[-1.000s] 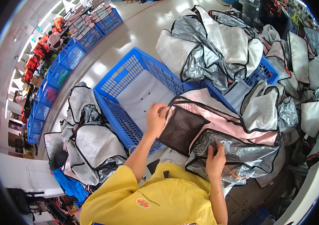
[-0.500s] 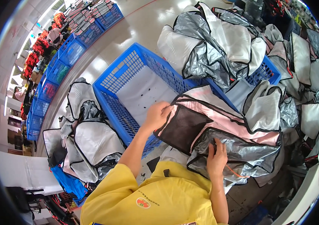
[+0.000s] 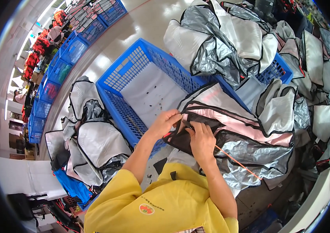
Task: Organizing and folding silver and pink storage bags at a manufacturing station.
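Note:
An unfinished soft bag piece (image 3: 227,120) lies in front of me, pink and silver with black edge binding and a dark mesh panel. My left hand (image 3: 167,122) pinches the corner of the bag piece near the mesh. Close beside it, my right hand (image 3: 203,141) is closed over the mesh panel, its fingertips at a small dark thing that I cannot make out. An orange cord (image 3: 237,162) runs from under the right hand toward the lower right, across the silver lining. The fingers hide part of the mesh.
A blue plastic crate (image 3: 112,79) with a pale liner and black scraps stands ahead. More bag pieces are heaped on a second crate (image 3: 283,72), in a left pile (image 3: 99,143) and along the right. A row of blue crates (image 3: 72,54) lines the far left.
My right hand has moved left and up from the silver lining to the mesh corner by my left hand. The orange cord is now pulled straighter. My left hand keeps the corner.

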`<state>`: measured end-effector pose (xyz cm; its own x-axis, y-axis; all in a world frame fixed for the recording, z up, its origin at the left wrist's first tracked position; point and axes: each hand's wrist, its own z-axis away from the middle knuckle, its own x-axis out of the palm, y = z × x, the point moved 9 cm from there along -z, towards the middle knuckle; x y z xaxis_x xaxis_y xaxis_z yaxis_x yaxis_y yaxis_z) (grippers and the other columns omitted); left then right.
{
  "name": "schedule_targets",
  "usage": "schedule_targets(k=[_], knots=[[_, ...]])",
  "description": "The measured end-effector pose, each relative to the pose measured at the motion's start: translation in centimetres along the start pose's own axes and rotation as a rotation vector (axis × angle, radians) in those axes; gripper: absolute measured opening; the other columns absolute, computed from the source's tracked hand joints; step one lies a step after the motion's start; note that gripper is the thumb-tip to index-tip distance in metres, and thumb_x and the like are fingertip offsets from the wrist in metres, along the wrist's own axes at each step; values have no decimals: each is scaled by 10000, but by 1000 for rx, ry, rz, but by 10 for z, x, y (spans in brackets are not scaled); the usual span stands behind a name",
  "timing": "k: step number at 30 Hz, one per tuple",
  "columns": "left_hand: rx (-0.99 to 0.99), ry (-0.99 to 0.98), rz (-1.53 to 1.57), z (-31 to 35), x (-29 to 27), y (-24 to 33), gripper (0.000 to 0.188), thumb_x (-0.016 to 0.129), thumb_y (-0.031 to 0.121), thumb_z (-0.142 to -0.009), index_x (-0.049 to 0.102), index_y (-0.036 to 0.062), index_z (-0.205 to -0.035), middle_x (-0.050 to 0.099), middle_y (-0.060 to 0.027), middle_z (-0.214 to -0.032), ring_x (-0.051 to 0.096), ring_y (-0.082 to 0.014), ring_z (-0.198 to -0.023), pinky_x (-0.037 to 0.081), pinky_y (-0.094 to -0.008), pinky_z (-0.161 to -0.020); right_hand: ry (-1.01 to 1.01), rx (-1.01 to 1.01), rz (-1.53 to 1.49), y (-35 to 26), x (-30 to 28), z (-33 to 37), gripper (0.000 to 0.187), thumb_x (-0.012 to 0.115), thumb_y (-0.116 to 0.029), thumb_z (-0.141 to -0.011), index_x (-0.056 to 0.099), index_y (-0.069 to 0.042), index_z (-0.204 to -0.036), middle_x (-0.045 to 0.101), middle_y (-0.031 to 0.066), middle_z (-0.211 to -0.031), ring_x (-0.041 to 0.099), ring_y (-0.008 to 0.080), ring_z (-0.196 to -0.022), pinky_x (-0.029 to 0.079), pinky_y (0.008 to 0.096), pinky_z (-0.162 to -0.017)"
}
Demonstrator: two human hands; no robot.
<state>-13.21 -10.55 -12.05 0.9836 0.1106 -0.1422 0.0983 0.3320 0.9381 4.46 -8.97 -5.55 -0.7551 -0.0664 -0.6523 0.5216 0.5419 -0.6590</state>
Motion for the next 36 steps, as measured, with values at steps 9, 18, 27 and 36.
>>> schedule_targets(k=[9,18,27,36], knots=[[-1,-24,-5,2,3,6,211,602,192,-1057,690,13,-987,603,43,-805,514,-66,-757,442,-243,-697,-16,-39,41,-5,0,-3,239,770,-146,-864,672,-100,-1077,658,73,-876,638,303,-815,541,414,-697],[6,-14,-1,2,4,9,202,601,189,-1060,695,24,-993,609,47,-808,514,-68,-754,448,-247,-698,-17,-69,88,-11,-2,-8,213,788,-125,-834,694,-112,-1025,678,70,-873,642,305,-798,539,409,-683],[-13,-26,0,1,3,4,204,598,198,-1064,676,30,-978,599,47,-811,509,-68,-752,450,-249,-698,12,-28,48,-6,-1,-5,213,789,-133,-846,686,-111,-1031,675,66,-868,639,297,-794,535,411,-683],[-5,-11,-60,-6,9,-4,245,580,229,-1067,688,22,-992,617,28,-829,556,-88,-784,471,-275,-733,49,64,-34,15,-34,24,255,798,-118,-847,680,-87,-1071,670,83,-856,651,303,-802,530,414,-685]])
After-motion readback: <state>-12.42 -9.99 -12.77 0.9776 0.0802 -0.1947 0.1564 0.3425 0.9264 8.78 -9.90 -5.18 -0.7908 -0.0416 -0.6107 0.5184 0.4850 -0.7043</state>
